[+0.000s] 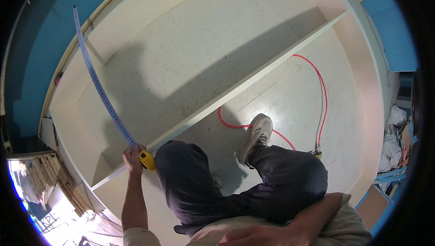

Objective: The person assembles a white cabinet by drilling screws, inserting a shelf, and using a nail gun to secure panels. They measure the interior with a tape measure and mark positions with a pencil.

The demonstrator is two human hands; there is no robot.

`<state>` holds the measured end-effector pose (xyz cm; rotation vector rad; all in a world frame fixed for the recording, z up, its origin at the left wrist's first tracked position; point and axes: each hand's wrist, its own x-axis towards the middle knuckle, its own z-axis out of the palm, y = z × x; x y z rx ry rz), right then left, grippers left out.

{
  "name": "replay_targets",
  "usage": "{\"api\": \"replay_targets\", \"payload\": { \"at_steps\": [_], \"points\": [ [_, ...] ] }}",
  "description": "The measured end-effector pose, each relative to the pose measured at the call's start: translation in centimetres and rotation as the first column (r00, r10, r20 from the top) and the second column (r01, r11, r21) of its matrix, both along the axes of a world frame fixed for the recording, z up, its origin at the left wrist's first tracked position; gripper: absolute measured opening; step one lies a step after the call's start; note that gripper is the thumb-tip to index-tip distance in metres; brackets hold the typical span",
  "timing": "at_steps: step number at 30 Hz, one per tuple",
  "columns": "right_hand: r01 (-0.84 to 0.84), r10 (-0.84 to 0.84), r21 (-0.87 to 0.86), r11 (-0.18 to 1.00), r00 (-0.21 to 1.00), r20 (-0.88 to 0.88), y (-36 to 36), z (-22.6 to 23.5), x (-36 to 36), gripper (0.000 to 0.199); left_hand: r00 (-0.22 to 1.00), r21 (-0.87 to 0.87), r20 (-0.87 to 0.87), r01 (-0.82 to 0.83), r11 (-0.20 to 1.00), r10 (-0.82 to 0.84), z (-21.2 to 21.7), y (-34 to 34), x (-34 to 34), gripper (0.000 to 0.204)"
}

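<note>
My left hand (pixel 132 157) is closed on a tape measure with a yellow and black case (pixel 147 160), just left of my bent knee. Its long blade (pixel 100 91) is drawn out and curves away to the far left, with its free end in the air past the frame's left wall. The case is beside the left end of a pale divider board (pixel 235 91). My right hand (pixel 253 236) lies low against my body at the lower edge. Its fingers are partly cut off, so their pose is unclear.
A large pale frame with upright walls (pixel 371 105) surrounds me on the floor. Past the divider, a red hose (pixel 324 96) loops to a yellow-ended fitting (pixel 318 154) near my knee. My shoe (pixel 260 133) stands inside. Wood strips (pixel 45 173) lie left; plastic bags (pixel 392 148) right.
</note>
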<state>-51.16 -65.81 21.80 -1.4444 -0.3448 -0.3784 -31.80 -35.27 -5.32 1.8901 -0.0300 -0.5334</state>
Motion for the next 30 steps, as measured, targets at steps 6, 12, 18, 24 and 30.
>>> {"api": "replay_targets", "payload": {
  "at_steps": [6, 12, 18, 24, 30],
  "points": [
    [0.043, -0.042, -0.026, 0.999, 0.999, 0.008, 0.4, 0.0, 0.1, 0.020, 1.000, 0.009, -0.010, 0.013, 1.000, -0.013, -0.2, 0.0, 0.1, 0.030],
    [0.012, -0.013, -0.018, 1.000, 1.000, -0.016, 0.3, 0.1, -0.3, 0.020, 1.000, 0.004, -0.011, 0.005, 1.000, -0.004, 0.1, -0.4, 0.0, 0.030],
    [0.046, -0.046, -0.025, 0.999, 0.999, -0.017, 0.3, -0.1, -0.5, 0.019, 1.000, 0.011, -0.017, 0.004, 1.000, -0.003, -0.8, 0.3, 0.2, 0.029],
    [0.063, -0.063, -0.014, 0.998, 0.998, -0.030, 0.2, -0.1, -0.5, 0.019, 0.998, -0.018, -0.054, -0.016, 1.000, 0.015, -0.7, -0.2, 0.3, 0.030],
    [0.076, -0.077, -0.023, 0.997, 0.997, -0.032, 0.0, 0.3, -0.3, 0.019, 1.000, -0.037, -0.021, 0.003, 0.999, -0.004, -0.7, -0.2, 0.1, 0.030]
  ]
}}
